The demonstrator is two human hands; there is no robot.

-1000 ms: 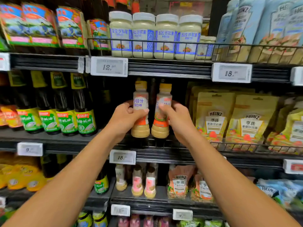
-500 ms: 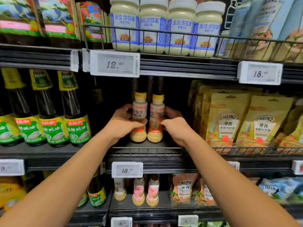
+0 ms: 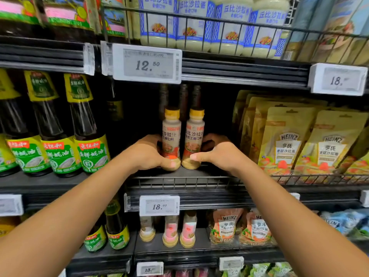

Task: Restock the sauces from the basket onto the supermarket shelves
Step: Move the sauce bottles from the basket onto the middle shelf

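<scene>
Two small dressing bottles with yellow caps stand upright side by side, touching or nearly so, on the middle shelf (image 3: pixel 199 172), just behind its low wire front rail (image 3: pixel 179 181). The left hand (image 3: pixel 145 154) wraps around the left bottle (image 3: pixel 171 136) from its left side, thumb across the lower front near the base, fingers hidden behind it. The right hand (image 3: pixel 219 154) cups the right bottle (image 3: pixel 194 136) from its right side, thumb lying along the bottom of the bottle and fingers curled around the back; both hands are closed on their bottles, and both bottle bases appear to rest on the shelf. Behind them taller dark bottle necks (image 3: pixel 183 96) rise in the shadow. Toward the shelf's left end stand dark sauce bottles with green and yellow labels (image 3: pixel 91 152), well apart from the hands. Toward its right end stands a row of yellow pouches (image 3: pixel 287 140) behind the rail. On the shelf edge above hangs a price tag reading 12.50 (image 3: pixel 147 63), with pale jars (image 3: pixel 193 27) over it. On the edge below hangs a tag reading 18.90 (image 3: pixel 159 205), and under it sit more small bottles (image 3: pixel 169 230) and orange pouches (image 3: pixel 227 226)
</scene>
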